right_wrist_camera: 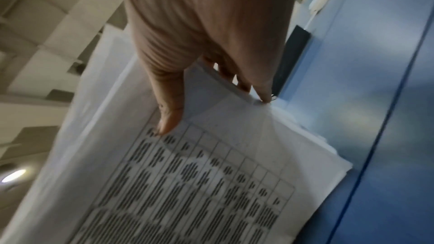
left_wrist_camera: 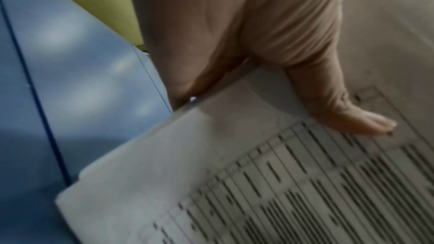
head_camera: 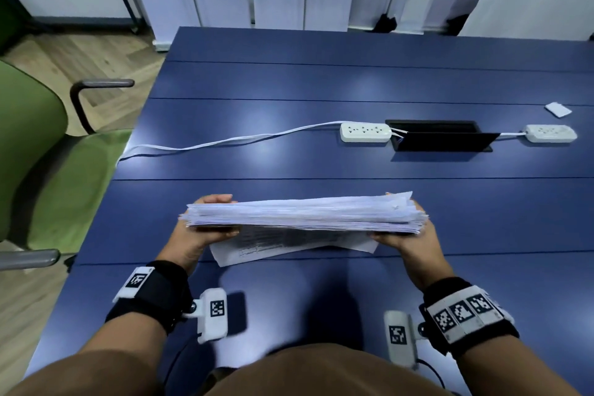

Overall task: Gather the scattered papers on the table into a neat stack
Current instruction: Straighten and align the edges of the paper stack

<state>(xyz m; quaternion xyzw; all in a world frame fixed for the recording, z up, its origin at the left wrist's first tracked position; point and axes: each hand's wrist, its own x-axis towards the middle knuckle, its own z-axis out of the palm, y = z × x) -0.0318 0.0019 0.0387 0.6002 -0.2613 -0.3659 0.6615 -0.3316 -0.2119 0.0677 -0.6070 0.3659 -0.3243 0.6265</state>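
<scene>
Squaring the stack at the near edge

Gripping the stack of papers (head_camera: 305,214) upright by its 2 short ends, the left hand (head_camera: 205,228) and right hand (head_camera: 406,235) held it above the worktop (head_camera: 289,80), over 1 loose sheet (head_camera: 289,249). Tapping evenly would square it; 2 power strips (head_camera: 365,132) lay beyond.

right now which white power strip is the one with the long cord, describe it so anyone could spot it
Start at the blue table and find the black cable hatch sunk into its middle. The power strip you want lies right against the hatch's left end. Unlike the second strip to the hatch's right, its long white cord trails off the table's left edge.
</scene>
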